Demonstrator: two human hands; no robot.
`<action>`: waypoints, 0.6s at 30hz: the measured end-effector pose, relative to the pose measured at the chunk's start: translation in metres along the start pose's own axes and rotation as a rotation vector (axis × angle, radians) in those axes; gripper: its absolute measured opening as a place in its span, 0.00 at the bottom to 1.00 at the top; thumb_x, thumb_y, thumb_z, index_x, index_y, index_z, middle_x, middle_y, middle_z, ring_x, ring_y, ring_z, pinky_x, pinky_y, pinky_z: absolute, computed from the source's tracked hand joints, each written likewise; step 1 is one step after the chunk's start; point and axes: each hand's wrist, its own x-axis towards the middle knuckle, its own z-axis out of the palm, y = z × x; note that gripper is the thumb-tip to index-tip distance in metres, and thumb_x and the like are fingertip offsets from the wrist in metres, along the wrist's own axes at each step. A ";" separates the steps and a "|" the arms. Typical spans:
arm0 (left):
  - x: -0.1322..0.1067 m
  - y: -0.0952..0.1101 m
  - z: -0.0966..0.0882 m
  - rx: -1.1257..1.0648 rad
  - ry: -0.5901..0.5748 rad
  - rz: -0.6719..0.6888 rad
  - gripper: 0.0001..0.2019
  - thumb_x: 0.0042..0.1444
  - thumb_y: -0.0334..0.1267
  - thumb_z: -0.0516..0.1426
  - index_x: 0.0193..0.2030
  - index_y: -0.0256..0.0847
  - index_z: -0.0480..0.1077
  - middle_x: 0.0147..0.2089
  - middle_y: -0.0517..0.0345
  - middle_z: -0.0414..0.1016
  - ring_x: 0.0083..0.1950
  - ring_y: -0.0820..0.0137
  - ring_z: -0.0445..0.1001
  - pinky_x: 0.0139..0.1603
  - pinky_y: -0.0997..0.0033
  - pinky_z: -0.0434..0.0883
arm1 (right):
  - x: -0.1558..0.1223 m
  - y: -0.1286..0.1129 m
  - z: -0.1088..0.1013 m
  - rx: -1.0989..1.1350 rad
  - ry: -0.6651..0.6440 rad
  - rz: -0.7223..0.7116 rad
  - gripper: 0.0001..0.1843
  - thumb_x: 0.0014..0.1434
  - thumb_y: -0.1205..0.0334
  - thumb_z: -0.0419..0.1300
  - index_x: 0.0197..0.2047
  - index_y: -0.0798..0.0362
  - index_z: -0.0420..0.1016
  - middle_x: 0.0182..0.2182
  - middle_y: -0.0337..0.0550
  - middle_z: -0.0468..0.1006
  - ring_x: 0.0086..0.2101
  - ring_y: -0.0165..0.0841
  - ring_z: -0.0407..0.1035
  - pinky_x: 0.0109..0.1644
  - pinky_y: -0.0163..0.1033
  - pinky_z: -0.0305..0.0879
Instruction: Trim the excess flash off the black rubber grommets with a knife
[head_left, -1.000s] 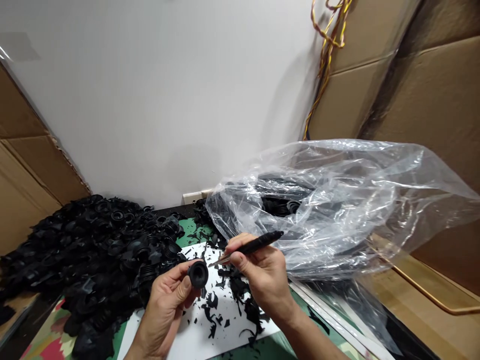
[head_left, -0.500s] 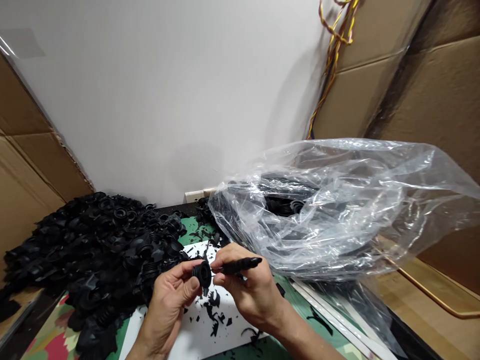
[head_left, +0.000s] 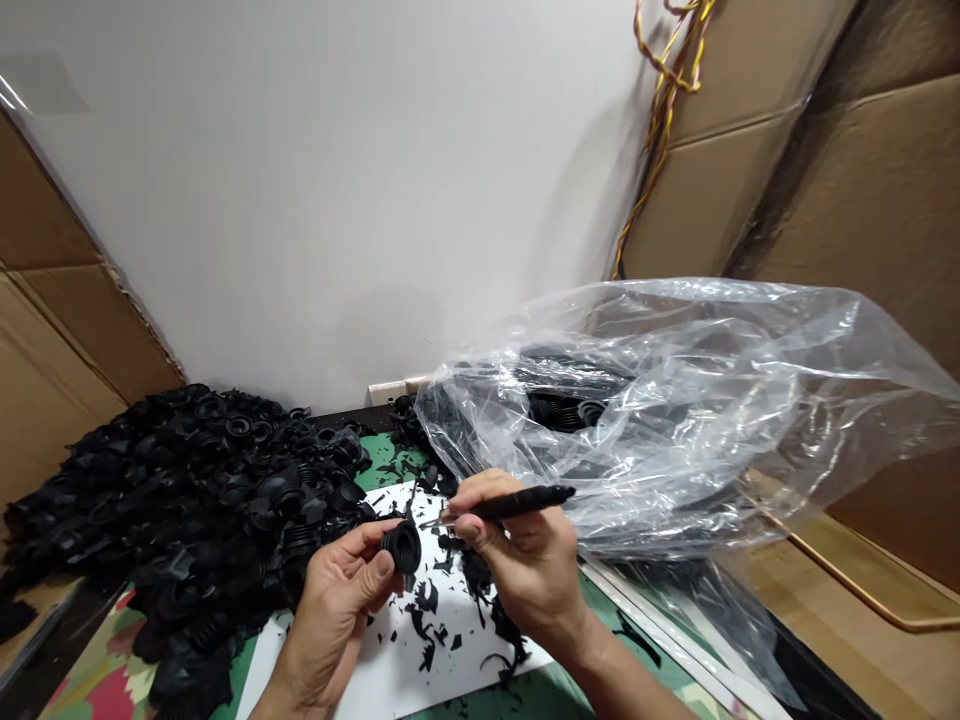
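My left hand (head_left: pixel 334 610) pinches a small black ribbed rubber boot (head_left: pixel 401 546) between thumb and fingers, its round opening turned toward me. My right hand (head_left: pixel 525 560) grips a black-handled craft knife (head_left: pixel 510 504) like a pen. The knife's thin blade points left, its tip a short way right of and above the boot. Both hands hover over a white sheet (head_left: pixel 390 670) strewn with black rubber trimmings (head_left: pixel 480 590).
A big heap of black rubber boots (head_left: pixel 202 500) covers the left side of the table. A clear plastic bag (head_left: pixel 675 420) holding more boots lies at the right. Cardboard boxes (head_left: pixel 847 200) stand at right and left, twisted wires (head_left: pixel 660 90) hang on the white wall.
My right hand has drawn the knife back to the right, away from the boot's rim where the blade was half a second ago. The left hand still holds the boot in much the same place.
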 end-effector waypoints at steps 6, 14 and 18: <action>0.002 0.002 -0.004 -0.041 -0.079 -0.052 0.17 0.37 0.39 0.70 0.36 0.35 0.79 0.27 0.55 0.76 0.25 0.76 0.66 0.26 0.79 0.62 | 0.008 -0.009 -0.014 0.538 -0.485 0.477 0.16 0.51 0.49 0.65 0.31 0.55 0.74 0.28 0.41 0.71 0.25 0.31 0.72 0.27 0.38 0.72; 0.000 0.008 -0.002 -0.111 -0.202 -0.055 0.17 0.42 0.45 0.67 0.35 0.33 0.80 0.21 0.56 0.72 0.25 0.74 0.65 0.28 0.78 0.65 | 0.000 -0.010 -0.010 0.662 -0.853 0.744 0.22 0.51 0.43 0.62 0.33 0.55 0.67 0.28 0.42 0.73 0.25 0.28 0.72 0.28 0.33 0.69; -0.001 0.008 -0.002 -0.153 -0.135 -0.066 0.19 0.36 0.44 0.70 0.35 0.34 0.80 0.25 0.55 0.75 0.26 0.74 0.67 0.31 0.77 0.68 | 0.001 -0.008 -0.009 0.614 -0.742 0.652 0.21 0.53 0.44 0.61 0.32 0.56 0.67 0.27 0.42 0.73 0.26 0.29 0.70 0.30 0.33 0.68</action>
